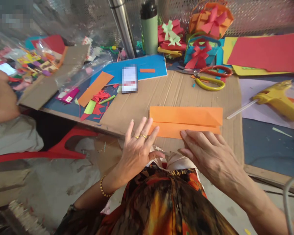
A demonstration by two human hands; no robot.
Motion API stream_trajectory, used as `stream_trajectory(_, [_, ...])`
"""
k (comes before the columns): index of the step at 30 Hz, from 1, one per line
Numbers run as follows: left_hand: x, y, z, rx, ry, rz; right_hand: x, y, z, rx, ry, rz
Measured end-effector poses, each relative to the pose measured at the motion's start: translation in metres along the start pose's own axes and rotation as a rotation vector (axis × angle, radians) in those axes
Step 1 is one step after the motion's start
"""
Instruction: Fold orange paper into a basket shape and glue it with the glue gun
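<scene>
Orange Paper (186, 115): Folding Stage, Partly Complete

Location: the paper lies flat on the cardboard sheet (122, 114) covering part of the bench (264, 140), directly before the person, long side crosswise.

Left hand (138, 145): fingers spread wide, tips at the paper's near left corner; no grip shows. Right hand (210, 151): fingers close together on the near edge, thumb apart from the index finger; no pinch shows.

Done: one lengthwise layer appears folded over the far part of the paper.

Left: the narrower near strip lies uncovered. The upper layer's edge seems slightly raised at the right, so the crease is judged not fully pressed. Further steps cannot be determined from this view.

Tools: scissors (203, 70) lie beyond the paper; the glue gun (271, 93) rests on a lilac sheet (246, 89) to the right. Neither is in hand.

Assembled items: an orange basket (198, 24) and a turquoise basket (216, 52) stand at the rear.
</scene>
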State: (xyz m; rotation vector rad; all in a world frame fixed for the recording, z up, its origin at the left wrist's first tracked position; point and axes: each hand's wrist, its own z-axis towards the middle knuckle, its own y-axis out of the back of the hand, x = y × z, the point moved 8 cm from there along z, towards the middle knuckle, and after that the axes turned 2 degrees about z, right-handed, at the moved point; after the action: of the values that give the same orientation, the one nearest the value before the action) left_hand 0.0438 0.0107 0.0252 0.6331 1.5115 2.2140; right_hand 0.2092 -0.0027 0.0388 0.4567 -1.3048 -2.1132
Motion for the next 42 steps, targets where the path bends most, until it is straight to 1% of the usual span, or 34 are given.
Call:
stream_trajectory(2, [0.005, 0.008, 0.0, -0.005, 0.082, 0.06, 0.0, 0.0, 0.0, -0.001, 0.001, 0.001])
stream_trajectory(4, [0.002, 0.02, 0.003, -0.062, 0.151, 0.12, 0.0, 0.001, 0.001, -0.007, 0.003, -0.003])
stream_trajectory(6, [-0.01, 0.031, 0.013, -0.138, 0.178, 0.133, 0.0, 0.001, 0.001, -0.006, 0.004, -0.008])
stream_trajectory(7, [-0.019, 0.032, 0.019, -0.149, 0.159, 0.099, 0.0, 0.001, 0.001, -0.005, 0.001, -0.011])
stream_trajectory(8, [-0.03, 0.03, 0.028, -0.13, 0.109, 0.04, 0.0, 0.0, 0.001, -0.002, -0.003, -0.015])
stream_trajectory(10, [-0.045, 0.019, 0.044, -0.018, 0.086, -0.056, -0.001, -0.001, 0.0, 0.007, -0.013, -0.019])
stream_trajectory(11, [-0.049, 0.01, 0.052, 0.073, 0.107, -0.082, -0.001, -0.002, -0.001, 0.007, -0.02, -0.017])
stream_trajectory(13, [-0.049, -0.003, 0.061, 0.24, 0.189, -0.116, -0.002, -0.003, -0.002, 0.001, -0.032, -0.009])
stream_trajectory(14, [-0.047, -0.008, 0.064, 0.318, 0.222, -0.137, -0.002, -0.003, -0.002, -0.006, -0.034, -0.006])
stream_trajectory(16, [-0.043, -0.012, 0.067, 0.44, 0.266, -0.184, -0.002, -0.003, -0.003, -0.013, -0.032, -0.005])
stream_trajectory(18, [-0.04, -0.011, 0.069, 0.513, 0.267, -0.233, -0.002, -0.003, -0.003, -0.007, -0.033, -0.009])
stream_trajectory(20, [-0.038, -0.009, 0.071, 0.557, 0.232, -0.267, -0.002, -0.004, -0.003, 0.008, -0.043, -0.011])
stream_trajectory(25, [-0.029, -0.009, 0.079, 0.62, 0.116, -0.299, -0.002, -0.004, -0.003, 0.027, -0.052, -0.009])
stream_trajectory(29, [-0.011, -0.013, 0.087, 0.641, 0.105, -0.39, -0.003, -0.004, -0.003, 0.04, -0.07, -0.009])
stream_trajectory(31, [-0.002, -0.016, 0.087, 0.684, 0.103, -0.447, -0.002, -0.003, -0.003, 0.045, -0.066, -0.016])
stream_trajectory(35, [0.012, -0.016, 0.084, 0.742, 0.074, -0.458, 0.0, -0.002, -0.003, 0.04, -0.032, -0.043])
stream_trajectory(40, [0.028, -0.014, 0.073, 0.711, 0.08, -0.431, -0.001, -0.002, -0.004, 0.03, -0.027, -0.057])
stream_trajectory(42, [0.034, -0.014, 0.067, 0.719, 0.091, -0.412, 0.0, -0.002, -0.004, 0.023, -0.025, -0.063])
